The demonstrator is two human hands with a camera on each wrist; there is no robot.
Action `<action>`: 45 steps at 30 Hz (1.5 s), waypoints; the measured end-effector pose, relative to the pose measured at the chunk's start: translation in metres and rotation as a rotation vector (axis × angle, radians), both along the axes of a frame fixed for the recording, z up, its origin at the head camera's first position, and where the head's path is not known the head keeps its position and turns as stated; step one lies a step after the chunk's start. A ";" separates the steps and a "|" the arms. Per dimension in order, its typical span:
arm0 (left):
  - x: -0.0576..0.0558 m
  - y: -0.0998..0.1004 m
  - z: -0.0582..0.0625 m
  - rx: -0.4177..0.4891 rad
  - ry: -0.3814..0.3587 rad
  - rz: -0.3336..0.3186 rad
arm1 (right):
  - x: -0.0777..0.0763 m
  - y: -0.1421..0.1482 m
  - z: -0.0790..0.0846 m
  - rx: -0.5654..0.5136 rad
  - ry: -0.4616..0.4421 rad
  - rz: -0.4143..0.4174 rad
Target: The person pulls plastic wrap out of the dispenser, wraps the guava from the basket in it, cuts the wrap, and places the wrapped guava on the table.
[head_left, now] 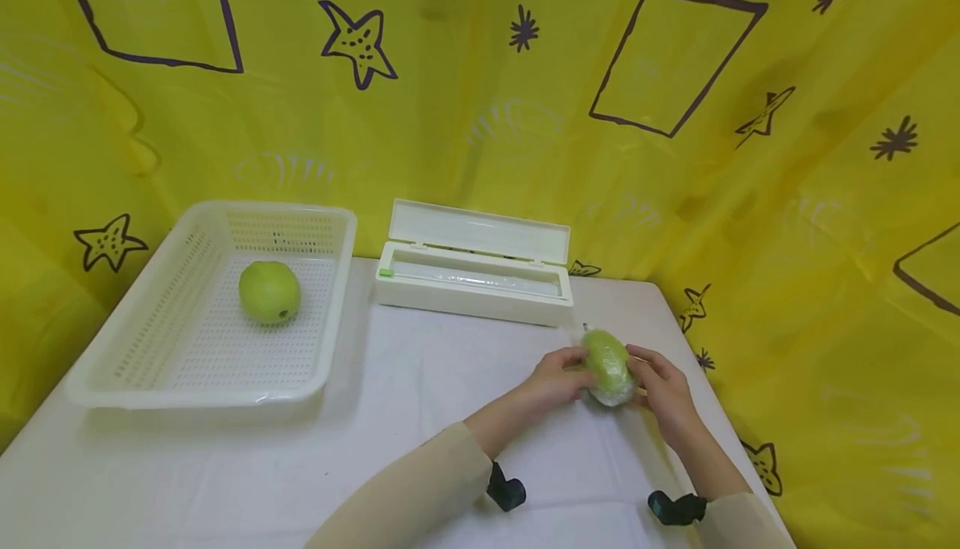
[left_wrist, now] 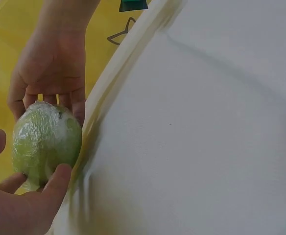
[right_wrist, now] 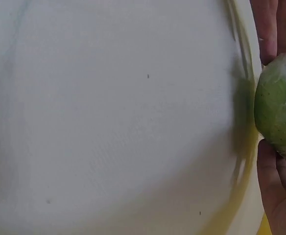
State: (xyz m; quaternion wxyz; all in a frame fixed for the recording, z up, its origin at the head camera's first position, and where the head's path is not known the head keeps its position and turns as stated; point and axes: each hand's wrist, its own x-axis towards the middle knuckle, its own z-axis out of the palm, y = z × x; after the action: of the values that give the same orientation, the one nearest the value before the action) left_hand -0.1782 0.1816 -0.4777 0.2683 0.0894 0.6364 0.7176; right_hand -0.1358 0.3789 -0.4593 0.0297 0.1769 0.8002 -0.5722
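A green oval fruit (head_left: pixel 608 363) in clear plastic wrap is at the right part of the table, between both hands. My left hand (head_left: pixel 558 378) holds it from the left, fingers bent against its side. From the other side my right hand (head_left: pixel 666 391) grips it with curved fingers. In the left wrist view the wrapped fruit (left_wrist: pixel 46 142) has shiny, crinkled film; the left thumb stands apart from it. Only part of the fruit (right_wrist: pixel 278 103) shows in the right wrist view, with fingers at both sides.
A white perforated basket (head_left: pixel 330 341) on the left holds another green fruit (head_left: pixel 269 292). At the back, a long white wrap dispenser box (head_left: pixel 472 298) stands with its lid (head_left: pixel 480 230) raised, and a film roll shows inside. A yellow patterned curtain (head_left: pixel 465 74) hangs behind the white-covered table (head_left: pixel 375 457).
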 end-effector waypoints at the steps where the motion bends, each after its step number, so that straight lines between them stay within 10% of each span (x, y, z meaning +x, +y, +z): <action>1: 0.001 0.001 0.001 -0.004 0.003 -0.005 | 0.000 0.001 0.000 0.009 0.001 -0.005; 23: -0.001 -0.019 -0.005 -0.104 0.091 0.015 | 0.000 -0.005 -0.003 0.034 -0.057 0.085; 37: 0.013 -0.089 0.037 -0.091 0.270 -0.084 | 0.002 -0.011 0.005 0.083 -0.029 0.097; 45: 0.017 -0.161 0.068 -0.128 0.446 -0.093 | 0.000 -0.030 0.026 0.336 0.089 0.139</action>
State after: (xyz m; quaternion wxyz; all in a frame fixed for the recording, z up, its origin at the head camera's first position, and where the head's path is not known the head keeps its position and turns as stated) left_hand -0.1611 0.0204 -0.4098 0.1590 0.2577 0.7192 0.6253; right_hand -0.1357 0.3493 -0.4334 0.0036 0.0984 0.8954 -0.4343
